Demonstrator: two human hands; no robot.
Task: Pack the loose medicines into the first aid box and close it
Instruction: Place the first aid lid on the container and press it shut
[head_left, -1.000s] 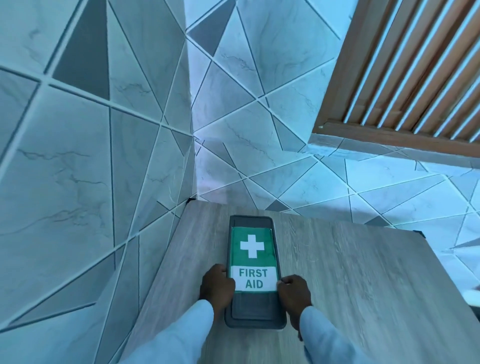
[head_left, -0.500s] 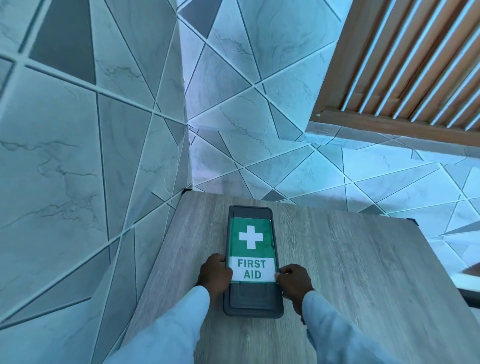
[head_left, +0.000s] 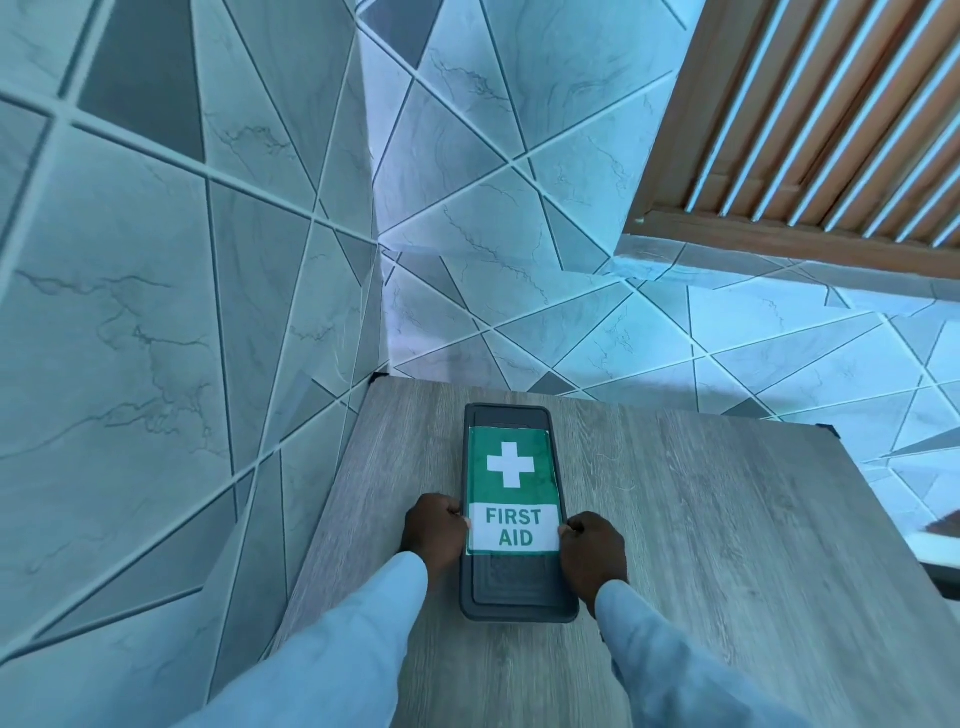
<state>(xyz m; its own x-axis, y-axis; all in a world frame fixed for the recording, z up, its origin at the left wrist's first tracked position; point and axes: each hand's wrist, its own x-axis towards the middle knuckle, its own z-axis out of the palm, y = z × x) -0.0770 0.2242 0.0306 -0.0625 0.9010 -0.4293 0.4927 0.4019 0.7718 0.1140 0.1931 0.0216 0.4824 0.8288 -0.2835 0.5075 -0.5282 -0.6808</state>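
Note:
A dark grey first aid box (head_left: 517, 590) lies flat on the wooden table, lid down, with a green and white "FIRST AID" label on top. My left hand (head_left: 434, 530) grips its left long edge beside the label. On the opposite edge my right hand (head_left: 592, 556) holds the box with curled fingers. Both sleeves are pale blue. No loose medicines show anywhere on the table.
The grey wood-grain table (head_left: 727, 519) sits in a corner of tiled walls (head_left: 156, 312), which close in on the left and behind. A slatted wooden panel (head_left: 831, 130) hangs at the upper right. A white object (head_left: 940, 540) pokes in at the table's right edge.
Both hands stay clamped on the closed box. The view has tilted up slightly, so box and hands sit a little higher in the picture.

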